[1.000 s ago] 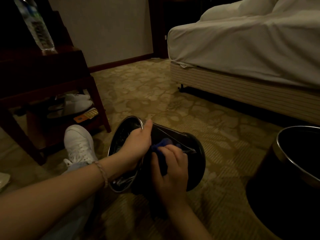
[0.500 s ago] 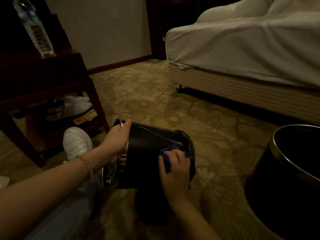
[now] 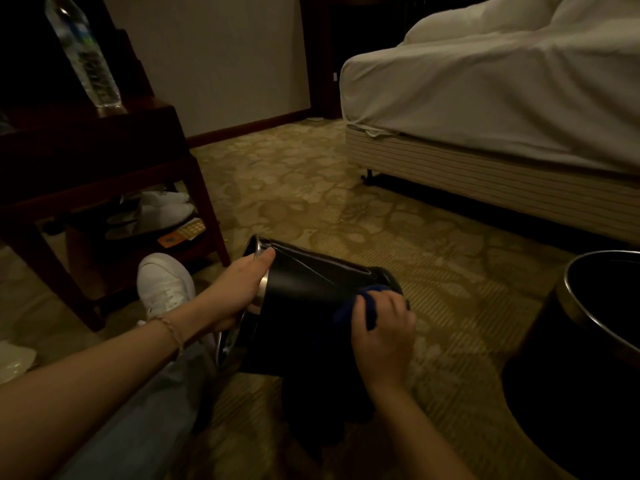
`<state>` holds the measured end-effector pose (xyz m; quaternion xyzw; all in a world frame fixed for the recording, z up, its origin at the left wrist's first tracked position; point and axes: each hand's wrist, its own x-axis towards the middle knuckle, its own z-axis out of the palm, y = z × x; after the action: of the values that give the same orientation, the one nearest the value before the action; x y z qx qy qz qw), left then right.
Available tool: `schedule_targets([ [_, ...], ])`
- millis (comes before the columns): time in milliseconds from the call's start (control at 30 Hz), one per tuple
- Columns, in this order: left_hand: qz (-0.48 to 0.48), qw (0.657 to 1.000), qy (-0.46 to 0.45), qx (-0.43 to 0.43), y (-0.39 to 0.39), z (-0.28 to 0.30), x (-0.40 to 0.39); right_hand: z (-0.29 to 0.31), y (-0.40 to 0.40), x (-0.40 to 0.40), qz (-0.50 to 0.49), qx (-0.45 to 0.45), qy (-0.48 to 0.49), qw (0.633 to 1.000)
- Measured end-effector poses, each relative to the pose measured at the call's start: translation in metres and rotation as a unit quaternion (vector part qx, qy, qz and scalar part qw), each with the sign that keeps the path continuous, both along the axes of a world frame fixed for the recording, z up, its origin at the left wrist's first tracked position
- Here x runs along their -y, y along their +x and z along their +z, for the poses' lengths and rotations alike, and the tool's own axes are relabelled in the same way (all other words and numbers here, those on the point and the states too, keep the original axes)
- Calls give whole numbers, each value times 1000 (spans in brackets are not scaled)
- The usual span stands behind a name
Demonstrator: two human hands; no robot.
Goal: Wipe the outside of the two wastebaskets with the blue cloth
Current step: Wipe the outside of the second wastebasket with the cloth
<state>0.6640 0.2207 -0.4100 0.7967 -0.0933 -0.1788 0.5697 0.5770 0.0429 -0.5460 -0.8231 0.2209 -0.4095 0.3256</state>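
Observation:
A black wastebasket with a metal rim is tipped on its side over the carpet, its mouth facing left and its base to the right. My left hand grips its metal rim, thumb on the outer wall. My right hand holds the bunched blue cloth against the basket's side near the base. A second black wastebasket stands upright at the right edge, partly cut off.
A dark wooden side table stands at the left with a water bottle on top and slippers beneath. My white shoe lies beside the basket. A bed fills the upper right. Patterned carpet stretches between them.
The basket has been turned so its mouth swings away to the left. My right hand with the cloth has slid along the wall toward the base.

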Motion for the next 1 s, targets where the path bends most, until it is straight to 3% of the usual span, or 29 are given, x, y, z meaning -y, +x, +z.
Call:
schedule_targets([
  [233,-27,998,36,49,-9,1,24,0,-18,-2,-1,18,54,998],
  [467,-26,994,58,85,-19,1,42,42,-15,-65,48,54,-23,997],
  [633,-64,995,73,34,-19,2,38,32,-14,-43,50,47,-83,994],
  [767,-104,987,92,82,-25,7,37,22,-11,-15,8,24,-26,999],
  [867,-119,985,88,86,-29,9,38,-4,-24,14,-30,33,66,997],
  [1000,-184,974,112,65,-31,11,48,-27,-41,25,-58,43,99,992],
])
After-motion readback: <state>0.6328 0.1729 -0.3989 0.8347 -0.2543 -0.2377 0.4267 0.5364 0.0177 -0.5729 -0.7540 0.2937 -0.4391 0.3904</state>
